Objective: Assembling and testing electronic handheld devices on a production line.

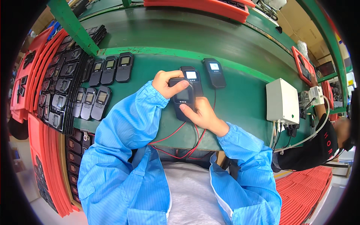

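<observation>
Both hands hold a black handheld meter (182,98) over the green bench, its screen dark and its small buttons toward me. My left hand (167,85) wraps its upper end, with the thumb lying across the top. Around the lower right side closes my right hand (204,115), its thumb on the front below the buttons. Just behind, partly hidden by the held one, is a second meter (197,85) with a lit screen. To its right lies a third meter (216,77), also lit, with a red cable (215,99) at its lower end.
Several similar meters (108,71) lie in two rows at the left, beside stacked black trays (62,86). Red trays (47,157) are piled farther left. A white box (282,101) with cables stands at the right, near another person's dark sleeve (311,148). Green frame posts (75,30) border the bench.
</observation>
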### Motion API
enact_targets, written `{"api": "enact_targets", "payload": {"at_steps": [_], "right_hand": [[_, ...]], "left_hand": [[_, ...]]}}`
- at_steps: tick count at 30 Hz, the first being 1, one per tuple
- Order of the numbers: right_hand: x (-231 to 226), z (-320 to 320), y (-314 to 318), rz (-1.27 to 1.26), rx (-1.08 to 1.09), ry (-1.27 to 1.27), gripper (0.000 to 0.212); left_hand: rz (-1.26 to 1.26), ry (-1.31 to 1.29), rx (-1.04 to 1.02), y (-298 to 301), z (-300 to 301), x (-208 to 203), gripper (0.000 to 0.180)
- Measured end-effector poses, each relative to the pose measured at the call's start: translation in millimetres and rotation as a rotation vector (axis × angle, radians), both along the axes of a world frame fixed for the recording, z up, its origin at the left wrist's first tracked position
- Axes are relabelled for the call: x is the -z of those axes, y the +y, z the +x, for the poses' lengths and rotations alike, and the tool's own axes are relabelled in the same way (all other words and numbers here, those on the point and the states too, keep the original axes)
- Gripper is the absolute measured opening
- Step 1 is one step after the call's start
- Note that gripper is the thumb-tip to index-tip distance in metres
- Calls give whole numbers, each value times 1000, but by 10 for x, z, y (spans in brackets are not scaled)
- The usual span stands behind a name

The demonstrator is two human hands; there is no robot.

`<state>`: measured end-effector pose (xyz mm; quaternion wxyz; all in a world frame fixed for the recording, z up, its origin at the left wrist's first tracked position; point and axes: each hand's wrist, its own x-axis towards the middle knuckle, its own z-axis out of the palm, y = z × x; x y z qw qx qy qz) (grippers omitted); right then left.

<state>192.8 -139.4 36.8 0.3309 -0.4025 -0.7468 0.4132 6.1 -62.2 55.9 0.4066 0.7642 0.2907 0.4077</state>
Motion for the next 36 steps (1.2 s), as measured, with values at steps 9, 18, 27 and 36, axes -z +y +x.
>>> {"api": "enact_targets", "payload": {"at_steps": [9,18,27,36], "right_hand": [[13,18,12,16,0,32,23],[-28,-10,-7,-44,7,57,26],[-28,12,-2,-75,6,76,27],[-29,6,22,-103,10,65,27]], "left_hand": [[-37,44,35,20,-24,-22,32],[-11,2,27,10,-14,6,31],[-49,37,9,7,-18,-10,25],[-26,55,-11,30,-29,-13,26]]}}
